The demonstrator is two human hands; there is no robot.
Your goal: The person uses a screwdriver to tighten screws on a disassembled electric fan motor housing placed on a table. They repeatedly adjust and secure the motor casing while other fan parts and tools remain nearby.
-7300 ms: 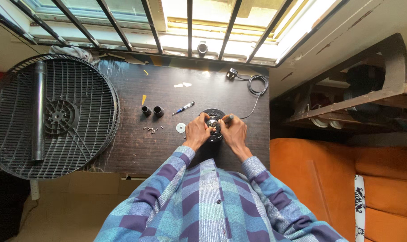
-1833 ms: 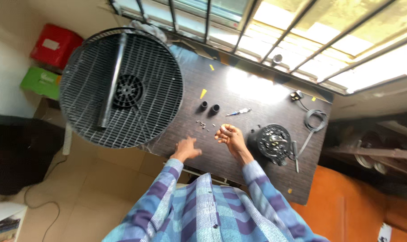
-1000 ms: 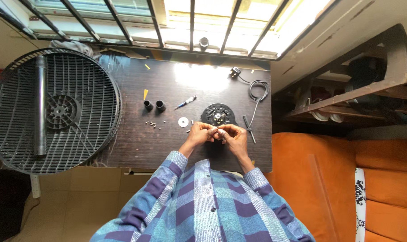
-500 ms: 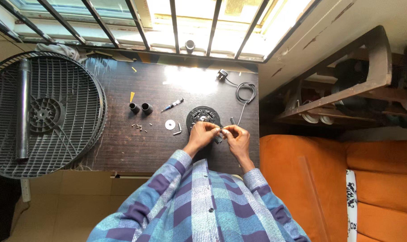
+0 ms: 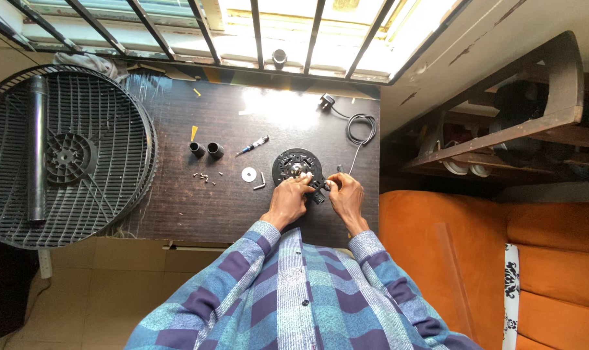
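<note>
A round black fan motor housing (image 5: 294, 163) with a shiny hub lies on the dark wooden table (image 5: 178, 207). My left hand (image 5: 290, 199) rests against its near edge, fingers pinched around a small black part (image 5: 318, 189) beside it. My right hand (image 5: 344, 193) meets the left there, its fingertips closed on the same small piece. What the piece is stays too small to tell.
A large black fan grille (image 5: 54, 155) with a black tube (image 5: 36, 149) laid across it overhangs the table's left end. Two small black caps (image 5: 205, 150), loose screws (image 5: 205, 176), a white washer (image 5: 248, 174), a screwdriver (image 5: 252, 145) and a coiled cable with plug (image 5: 358, 123) lie about. An orange sofa (image 5: 502, 259) stands at right.
The view has steadied over the table. Both hands have stayed together at the near right of the motor housing, still working the small part.
</note>
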